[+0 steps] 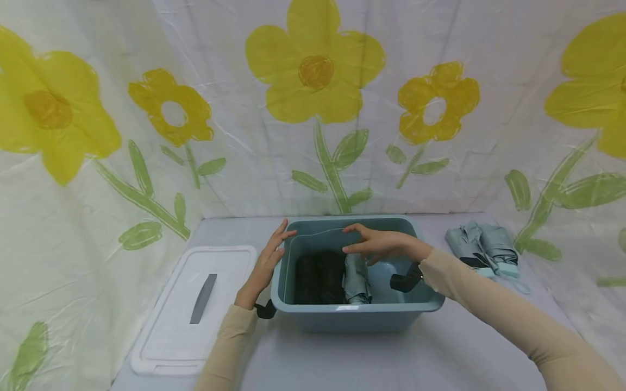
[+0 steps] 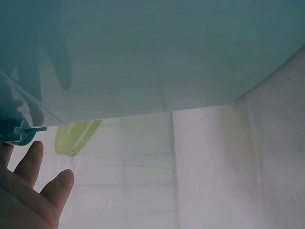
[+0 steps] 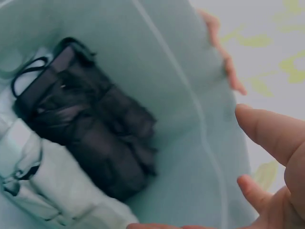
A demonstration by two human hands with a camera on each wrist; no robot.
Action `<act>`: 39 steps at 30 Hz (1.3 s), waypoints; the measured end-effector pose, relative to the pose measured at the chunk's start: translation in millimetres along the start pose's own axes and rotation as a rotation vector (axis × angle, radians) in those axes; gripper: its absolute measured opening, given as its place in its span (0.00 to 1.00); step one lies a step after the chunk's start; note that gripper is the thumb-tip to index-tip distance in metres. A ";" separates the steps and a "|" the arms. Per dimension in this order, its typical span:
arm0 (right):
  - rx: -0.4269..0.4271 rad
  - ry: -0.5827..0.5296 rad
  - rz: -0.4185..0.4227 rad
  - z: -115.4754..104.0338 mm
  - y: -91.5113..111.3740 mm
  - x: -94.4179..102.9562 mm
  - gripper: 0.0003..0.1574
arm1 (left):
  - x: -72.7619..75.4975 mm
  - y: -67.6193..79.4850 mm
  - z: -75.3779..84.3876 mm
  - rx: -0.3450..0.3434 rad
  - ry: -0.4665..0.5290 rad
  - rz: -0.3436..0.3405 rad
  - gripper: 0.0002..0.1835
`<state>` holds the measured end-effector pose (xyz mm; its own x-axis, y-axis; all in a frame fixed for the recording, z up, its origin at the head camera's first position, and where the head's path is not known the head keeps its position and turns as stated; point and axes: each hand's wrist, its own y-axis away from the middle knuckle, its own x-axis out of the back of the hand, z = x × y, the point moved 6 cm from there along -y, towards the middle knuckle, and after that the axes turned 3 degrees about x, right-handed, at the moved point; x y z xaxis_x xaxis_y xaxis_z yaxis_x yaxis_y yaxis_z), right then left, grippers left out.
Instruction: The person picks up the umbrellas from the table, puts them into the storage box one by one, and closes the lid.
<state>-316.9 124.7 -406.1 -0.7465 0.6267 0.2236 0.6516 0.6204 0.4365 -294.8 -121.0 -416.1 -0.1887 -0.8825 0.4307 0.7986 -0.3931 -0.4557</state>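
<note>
Head view first. Hands, and what's in the bin?

Left hand (image 1: pixel 264 263) is at the left rim of a blue-grey rectangular plastic bin (image 1: pixel 349 308), fingers extended, gripping nothing. Right hand (image 1: pixel 383 244) is over the bin, thumb apart from the fingers, nothing held. Inside: two black rolled fabric bundles (image 1: pixel 320 277) side by side at left, then one pale grey-green rolled fabric bundle (image 1: pixel 357 279) just beside them, below the right hand. Hand-to-bundle contact: can't tell.

Outside the bin?

Flat white plastic lid (image 1: pixel 163 320) with a grey strip handle (image 1: pixel 202 300), on the pale tabletop (image 1: pixel 352 361) at left. Two grey-green folded fabric bundles (image 1: pixel 496 244) next to each other at right. White backdrop sheet (image 1: pixel 254 179) with yellow flowers behind.

Left wrist view?

Bin wall across the top. Left hand in the lower left corner, fingers spread, near a teal plastic piece (image 2: pixel 19 133) at the wall's edge. Touching or not, can't tell.

Right wrist view?

Looks into the bin, bit blurry. Black bundles next to the pale one. Right hand at lower right, fingers spread, holding nothing. Left hand's fingers show at the rim.
</note>
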 end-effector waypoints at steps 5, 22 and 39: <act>0.082 0.080 0.039 -13.6 11.6 9.7 0.45 | 1.4 -0.4 5.8 -0.002 0.009 0.001 0.23; 0.225 0.093 0.110 -20.8 50.2 36.0 0.39 | 1.3 -1.5 8.8 -0.003 -0.002 0.005 0.23; 0.244 0.113 0.281 4.1 84.4 75.5 0.32 | 1.1 -0.3 9.1 -0.014 -0.001 0.019 0.22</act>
<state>-317.7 226.3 -355.9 -0.5352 0.7411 0.4053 0.8358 0.5341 0.1272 -290.0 -119.6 -408.4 -0.1732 -0.8897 0.4223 0.7938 -0.3799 -0.4750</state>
